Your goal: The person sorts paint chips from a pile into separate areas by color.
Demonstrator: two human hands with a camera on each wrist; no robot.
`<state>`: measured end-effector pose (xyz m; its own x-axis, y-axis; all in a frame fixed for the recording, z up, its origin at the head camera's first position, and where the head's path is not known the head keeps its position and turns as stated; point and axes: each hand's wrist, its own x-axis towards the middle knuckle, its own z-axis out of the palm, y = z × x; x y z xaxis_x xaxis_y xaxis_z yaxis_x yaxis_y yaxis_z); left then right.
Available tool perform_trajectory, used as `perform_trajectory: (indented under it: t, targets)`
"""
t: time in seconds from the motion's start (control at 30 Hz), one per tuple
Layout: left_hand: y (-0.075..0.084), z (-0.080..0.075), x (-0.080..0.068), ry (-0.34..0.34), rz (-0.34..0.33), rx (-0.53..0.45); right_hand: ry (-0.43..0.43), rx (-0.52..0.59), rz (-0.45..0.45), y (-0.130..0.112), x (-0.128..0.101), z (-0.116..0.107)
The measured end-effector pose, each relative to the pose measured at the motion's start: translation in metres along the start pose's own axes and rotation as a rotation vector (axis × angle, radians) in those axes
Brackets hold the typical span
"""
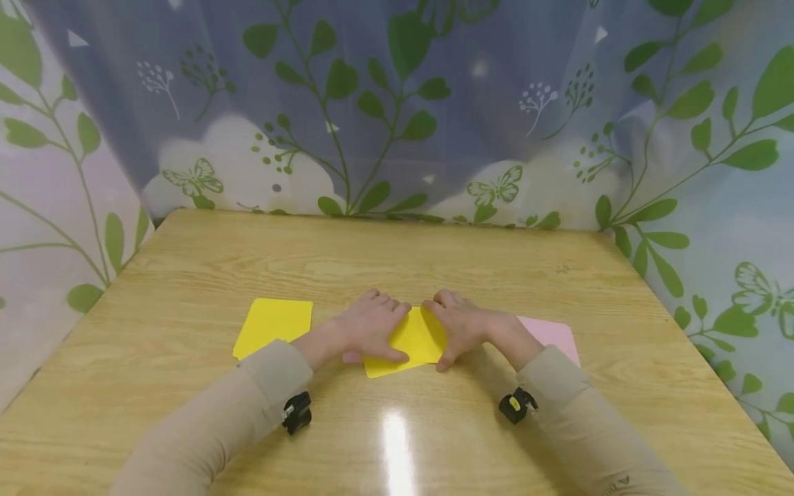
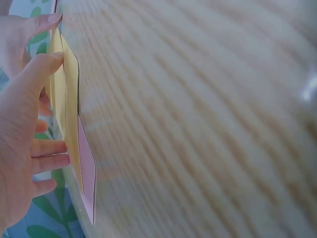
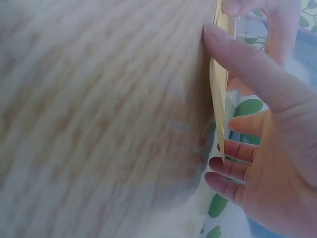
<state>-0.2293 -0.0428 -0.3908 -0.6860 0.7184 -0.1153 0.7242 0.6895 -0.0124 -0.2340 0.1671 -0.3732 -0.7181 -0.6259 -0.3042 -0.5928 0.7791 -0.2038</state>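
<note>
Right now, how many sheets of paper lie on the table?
3: a yellow sheet alone at the left, a yellow sheet under both hands, and a pink sheet partly beneath it. More may be hidden under the hands.

A light wooden table (image 1: 471,255) stood against a curtain (image 1: 397,103) printed with green leaves and butterflies; light glared near its front edge.

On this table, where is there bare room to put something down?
The far half of the table, between the hands and the curtain, is bare, and so is the near strip between the sleeves. The middle is crowded: the left hand and right hand rest on the yellow sheet, flanked by a second yellow sheet and the pink sheet.
</note>
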Motion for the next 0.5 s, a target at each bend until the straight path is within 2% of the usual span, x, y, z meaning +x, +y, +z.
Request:
perform_trajectory:
  t: [0.27, 0.4, 0.5]
  targets:
    - [-0.0021, 0.0016, 0.0022, 0.01, -0.007, -0.009, 0.012, -0.046, -0.011, -0.0002, -0.0015, -0.0001]
    - [-0.0047, 0.0061, 0.0015, 0.015, -0.026, -0.011, 0.044, -0.056, -0.035, 0.0007, -0.0029, 0.0016]
    - [-0.0068, 0.0087, 0.0014, 0.045, -0.031, 0.008, 0.075, -0.071, -0.06, 0.0015, -0.003, 0.0023]
